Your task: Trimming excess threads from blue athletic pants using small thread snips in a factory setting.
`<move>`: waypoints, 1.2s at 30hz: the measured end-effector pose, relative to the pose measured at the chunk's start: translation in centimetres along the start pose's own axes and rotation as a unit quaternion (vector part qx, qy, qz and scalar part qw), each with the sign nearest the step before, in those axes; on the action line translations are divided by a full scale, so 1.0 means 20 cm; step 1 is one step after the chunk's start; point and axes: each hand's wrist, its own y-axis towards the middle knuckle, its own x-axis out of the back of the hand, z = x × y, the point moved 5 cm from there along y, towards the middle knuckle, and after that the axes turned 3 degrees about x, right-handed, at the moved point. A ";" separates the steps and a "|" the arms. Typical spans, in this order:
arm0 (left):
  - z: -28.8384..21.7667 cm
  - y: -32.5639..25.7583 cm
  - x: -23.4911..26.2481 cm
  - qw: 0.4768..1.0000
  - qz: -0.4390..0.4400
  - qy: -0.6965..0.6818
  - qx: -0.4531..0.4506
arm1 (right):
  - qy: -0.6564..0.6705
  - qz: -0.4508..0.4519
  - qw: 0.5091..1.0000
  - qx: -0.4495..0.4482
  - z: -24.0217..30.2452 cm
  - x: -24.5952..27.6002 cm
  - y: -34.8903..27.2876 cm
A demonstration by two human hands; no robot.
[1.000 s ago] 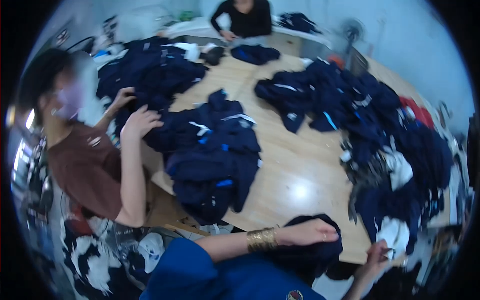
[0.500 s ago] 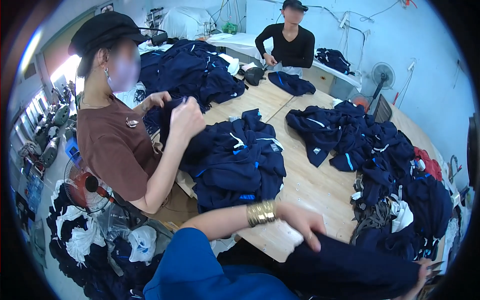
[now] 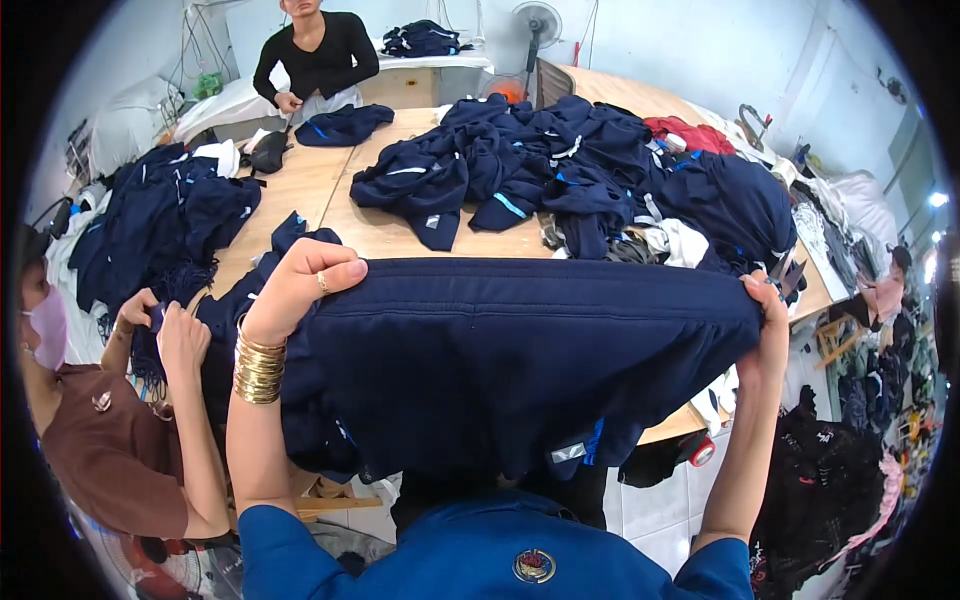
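I hold a dark navy garment (image 3: 510, 370) stretched out flat in front of me, above the near edge of the wooden table (image 3: 390, 235). My left hand (image 3: 300, 285), with gold bangles on the wrist, grips its upper left edge. My right hand (image 3: 765, 305) grips its upper right corner. The cloth hangs down toward my blue top and hides the table edge below it. A small light label and a blue stripe show near its lower hem.
A big heap of navy garments (image 3: 560, 165) covers the table's far right. A person in a brown top (image 3: 110, 440) handles a navy pile (image 3: 165, 225) at my left. Another person in black (image 3: 315, 60) stands at the far end. A fan (image 3: 535, 20) stands behind.
Both my hands have lifted the navy garment up from the table edge and spread it wide between them. My view has swung to the right.
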 end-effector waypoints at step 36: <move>0.13 0.01 -0.16 0.991 0.115 -0.032 -0.062 | -0.115 0.070 0.989 0.063 0.01 0.07 0.21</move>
